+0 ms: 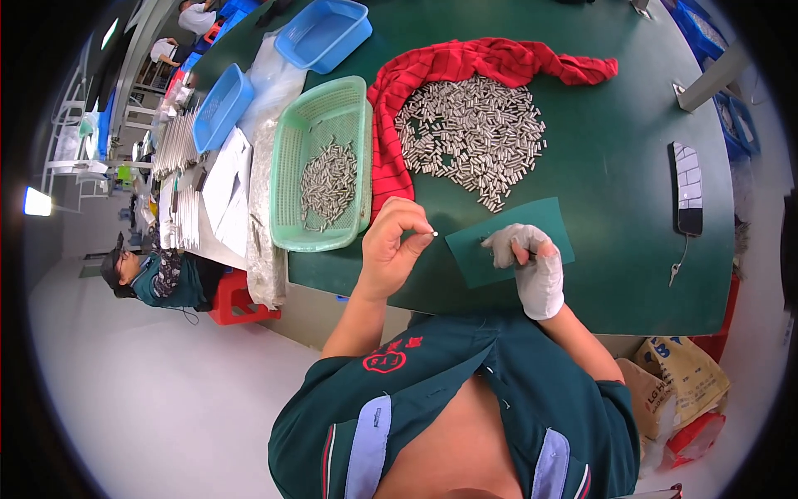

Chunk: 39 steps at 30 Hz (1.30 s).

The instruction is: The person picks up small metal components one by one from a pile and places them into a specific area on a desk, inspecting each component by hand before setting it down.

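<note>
My bare left hand [386, 254] is raised over the table's near edge, thumb and forefinger pinched on a small metal pin [435, 234]. Only the pin's pale end shows. To its right, my right hand [536, 270] wears a whitish glove that leaves some fingertips bare. Its fingers are curled above a green mat [553, 220]; whatever they hold, if anything, is hidden. Beyond the hands lies a large loose heap of short silvery metal pins [478, 133]. A pale green mesh basket [281, 183] left of my left hand contains more such pieces.
A red striped cloth [395, 158] curves round the heap's left and far sides. Blue baskets [320, 37] stand farther left. At right lie a phone [688, 187] and a key [673, 274], near a metal post [715, 79]. Another person [166, 279] sits at far left.
</note>
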Available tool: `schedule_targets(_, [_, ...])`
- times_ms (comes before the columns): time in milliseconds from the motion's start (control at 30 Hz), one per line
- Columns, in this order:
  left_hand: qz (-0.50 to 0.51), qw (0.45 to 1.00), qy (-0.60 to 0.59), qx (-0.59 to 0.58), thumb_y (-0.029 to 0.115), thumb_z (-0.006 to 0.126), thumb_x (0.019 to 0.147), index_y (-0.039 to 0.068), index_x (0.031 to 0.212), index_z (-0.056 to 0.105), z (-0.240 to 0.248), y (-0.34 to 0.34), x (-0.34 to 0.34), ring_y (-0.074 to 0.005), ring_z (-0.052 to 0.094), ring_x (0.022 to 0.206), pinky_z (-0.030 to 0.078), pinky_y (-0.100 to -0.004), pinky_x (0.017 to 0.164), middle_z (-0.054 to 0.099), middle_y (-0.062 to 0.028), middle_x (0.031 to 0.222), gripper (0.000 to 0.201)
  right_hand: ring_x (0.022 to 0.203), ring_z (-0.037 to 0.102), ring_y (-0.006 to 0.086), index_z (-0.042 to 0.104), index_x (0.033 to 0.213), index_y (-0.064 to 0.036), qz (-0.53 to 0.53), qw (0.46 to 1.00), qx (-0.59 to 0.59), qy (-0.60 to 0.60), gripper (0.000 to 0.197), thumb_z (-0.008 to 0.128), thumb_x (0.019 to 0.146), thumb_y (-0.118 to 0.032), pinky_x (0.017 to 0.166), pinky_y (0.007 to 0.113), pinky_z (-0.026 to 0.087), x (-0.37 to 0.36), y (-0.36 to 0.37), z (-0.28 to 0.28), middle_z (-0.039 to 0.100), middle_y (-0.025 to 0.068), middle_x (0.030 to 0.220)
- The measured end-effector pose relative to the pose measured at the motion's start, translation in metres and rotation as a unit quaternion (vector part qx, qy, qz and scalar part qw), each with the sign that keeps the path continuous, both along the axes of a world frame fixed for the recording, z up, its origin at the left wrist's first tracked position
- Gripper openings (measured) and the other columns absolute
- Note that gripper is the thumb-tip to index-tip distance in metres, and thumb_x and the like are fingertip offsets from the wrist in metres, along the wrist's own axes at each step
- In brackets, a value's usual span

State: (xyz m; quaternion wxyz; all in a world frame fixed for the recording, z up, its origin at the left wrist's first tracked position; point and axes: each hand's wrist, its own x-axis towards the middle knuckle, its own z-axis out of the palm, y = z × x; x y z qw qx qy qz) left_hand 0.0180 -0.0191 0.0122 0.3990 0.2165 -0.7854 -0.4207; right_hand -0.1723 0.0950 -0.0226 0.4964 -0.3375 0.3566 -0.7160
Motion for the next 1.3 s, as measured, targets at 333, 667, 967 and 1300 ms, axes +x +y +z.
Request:
schedule_targets(333, [0.288,0.905,-0.157,-0.271,-0.003,0.068,0.079,0.002,0.091,0.06,0.025,-0.029,0.034,-0.0298,0.056,0.087,0.046,-0.0381,0.077,0.06,-0.0114,0.093,0.016,0.068,0.046,0.0198,0.037,0.071,-0.0073,0.011,1.0,-0.012,-0.006,0.058,0.038,0.096,-0.06,0.087,0.042,0.045,-0.004,0.002,-0.006,0.047,0.0084,0.069])
schedule_targets(667, [0.2,0.946,-0.161,-0.198,0.0,0.069,0.079,0.002,0.089,0.063,0.012,-0.024,-0.014,-0.0261,0.058,0.087,0.047,-0.0356,0.079,0.061,-0.0107,0.093,0.011,0.069,0.046,0.0201,0.037,0.071,-0.0071,0.014,1.0,-0.002,-0.008,0.059,0.037,0.096,-0.06,0.087,0.042,0.045,-0.005,0.002,-0.003,0.047,0.0088,0.068])
schedule_targets(967, [0.023,0.95,-0.243,-0.192,0.006,0.072,0.074,0.006,0.085,0.062,-0.029,-0.025,-0.072,-0.0279,0.054,0.084,0.044,-0.0392,0.074,0.056,-0.0072,0.084,0.015,0.071,0.047,0.0207,0.037,0.07,-0.0068,0.022,1.0,0.008,-0.011,0.062,0.037,0.095,-0.063,0.088,0.041,0.045,-0.006,0.003,-0.004,0.048,0.0092,0.068])
schedule_targets(1300, [0.033,0.948,-0.26,-0.178,0.005,0.069,0.076,0.006,0.084,0.059,-0.039,-0.027,-0.073,-0.029,0.054,0.084,0.044,-0.0395,0.076,0.056,-0.0078,0.084,0.013,0.067,0.044,0.0199,0.033,0.07,-0.0097,0.006,1.0,0.005,-0.006,0.057,0.035,0.098,-0.06,0.085,0.041,0.045,-0.005,0.002,0.001,0.046,0.0065,0.066])
